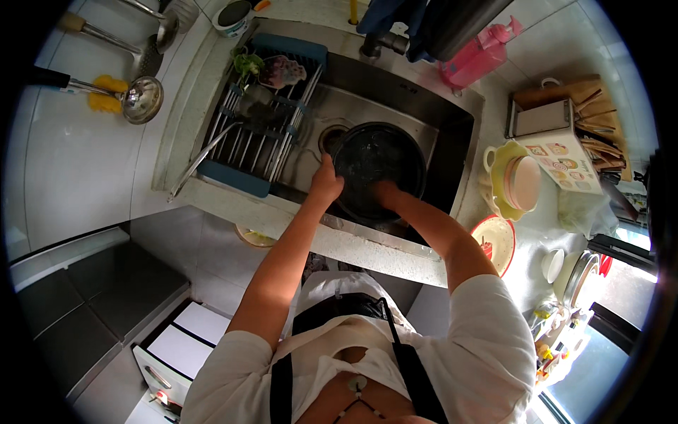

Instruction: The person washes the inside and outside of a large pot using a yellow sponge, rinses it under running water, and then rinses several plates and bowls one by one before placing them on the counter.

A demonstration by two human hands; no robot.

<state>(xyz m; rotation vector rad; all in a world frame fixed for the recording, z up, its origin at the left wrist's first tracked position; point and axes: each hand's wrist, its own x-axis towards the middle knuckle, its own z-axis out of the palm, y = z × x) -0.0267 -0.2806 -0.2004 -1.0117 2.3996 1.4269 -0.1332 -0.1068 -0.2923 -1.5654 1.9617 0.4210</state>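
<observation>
A black round pot (379, 159) stands in the steel sink (439, 141), with what looks like water inside. My left hand (327, 182) is closed on the near left part of its rim. Down inside the pot, toward the near side, is my right hand (385, 193). Its fingers are lost against the dark interior, so whether they hold anything is hidden. The sink drain (330, 137) shows just left of the pot.
A rack (233, 182) with blue ends spans the sink's left side, carrying greens (248, 63) and a long metal handle (201, 159). A pink pump bottle (477, 60) stands behind. On the right counter are a yellow bowl (492, 185) and a red-rimmed bowl (503, 240). Ladles (143, 99) hang left.
</observation>
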